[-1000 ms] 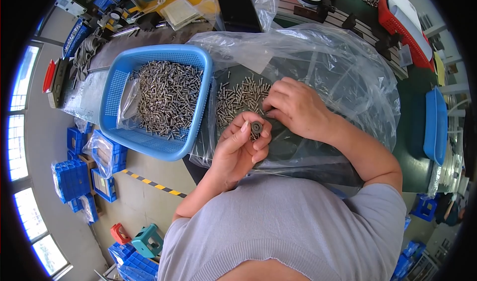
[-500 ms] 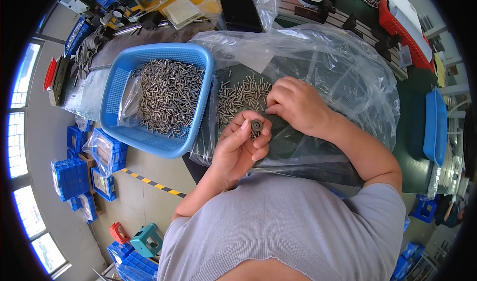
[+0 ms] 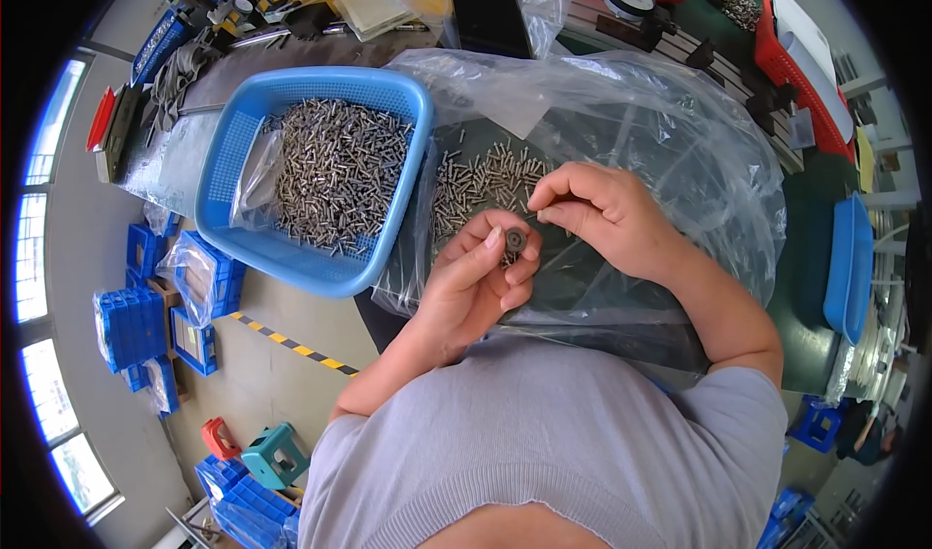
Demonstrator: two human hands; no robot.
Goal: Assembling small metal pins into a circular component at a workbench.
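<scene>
Green tabletop [image 3: 808,282], metal pins [image 3: 485,182] spread
A round part [image 3: 515,240] is gripped in the curled left hand [image 3: 474,275]; whether the near-pinched right hand [image 3: 623,219] is loaded is unclear.

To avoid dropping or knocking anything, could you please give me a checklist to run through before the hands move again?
1. Round dark part secure in the left hand: ok, held between thumb and fingers.
2. Right hand holding a piece: cannot tell, the fingertips hide it.
3. Loose metal pieces near the right hand: ok, piled just beside it.
4. Blue basket upright: ok.
5. Basket clear of the left hand: ok, apart.
6. Clear plastic smooth: not ok, wrinkled.
</scene>
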